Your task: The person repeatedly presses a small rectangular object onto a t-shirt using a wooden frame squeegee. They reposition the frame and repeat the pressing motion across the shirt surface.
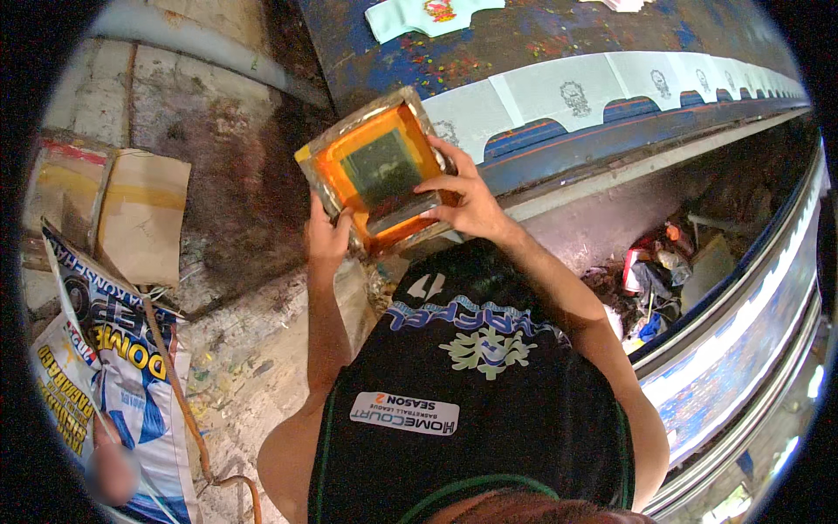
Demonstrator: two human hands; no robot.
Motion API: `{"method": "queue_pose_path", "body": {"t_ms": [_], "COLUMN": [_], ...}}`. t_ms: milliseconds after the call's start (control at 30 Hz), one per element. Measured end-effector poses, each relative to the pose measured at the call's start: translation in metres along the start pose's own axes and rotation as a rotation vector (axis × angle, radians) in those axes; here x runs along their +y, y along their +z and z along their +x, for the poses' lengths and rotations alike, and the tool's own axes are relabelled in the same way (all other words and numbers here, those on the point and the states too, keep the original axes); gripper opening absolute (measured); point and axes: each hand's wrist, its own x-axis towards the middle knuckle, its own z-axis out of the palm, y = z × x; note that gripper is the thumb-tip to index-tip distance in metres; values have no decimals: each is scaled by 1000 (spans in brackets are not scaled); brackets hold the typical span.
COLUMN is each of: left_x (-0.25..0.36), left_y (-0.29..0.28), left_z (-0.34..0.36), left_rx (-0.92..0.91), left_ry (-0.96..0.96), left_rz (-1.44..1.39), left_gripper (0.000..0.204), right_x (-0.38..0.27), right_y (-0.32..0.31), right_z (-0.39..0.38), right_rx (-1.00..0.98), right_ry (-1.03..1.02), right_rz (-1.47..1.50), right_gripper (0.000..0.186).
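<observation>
A small wooden-rimmed screen printing frame [316,185] with orange mesh and a dark greenish window is held up in front of me, tilted. My left hand [328,230] grips its lower left side, thumb over the rim. Inside the frame, along its near edge, lies a squeegee [403,212] with a grey strip. My right hand [467,194] pinches the squeegee's right end between finger and thumb, while another finger rests along the frame's right rim. Fingers under the frame are hidden.
Beyond the frame runs a long dark table [559,44] with a row of white printed pieces [559,92] along its near edge. A pale green cloth piece [428,17] lies farther back. Cardboard [144,214] and a printed banner [131,393] are at left; rubbish [655,271] lies at right.
</observation>
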Motion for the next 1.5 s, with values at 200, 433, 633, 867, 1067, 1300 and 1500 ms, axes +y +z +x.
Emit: {"method": "queue_pose_path", "body": {"t_ms": [200,433,633,867,1067,1300,1500], "left_x": [-30,-51,-43,-43,-39,-30,-15], "left_y": [68,126,129,129,127,129,127], "left_z": [61,66,62,63,61,61,64], "left_rx": [-24,-72,-79,-116,-115,-118,-153], "left_ry": [104,5,-30,-64,-56,-103,-176], "left_rz": [13,177,204,196,57,223,272], "left_gripper": [90,107,104,103,102,103,102], "right_x": [47,57,57,43,15,-3,15], "right_y": [-44,-83,-85,-87,-84,-62,-75], "right_z": [12,-8,-12,-11,-9,-5,30], "right_rx": [29,-14,7,-9,-159,-348,-471], "right_ry": [63,148,183,138,-35,-78,55], "right_rz": [63,-87,-70,-219,-638,-846,-805], "right_gripper": [54,54,55,58,62,60,54]}}
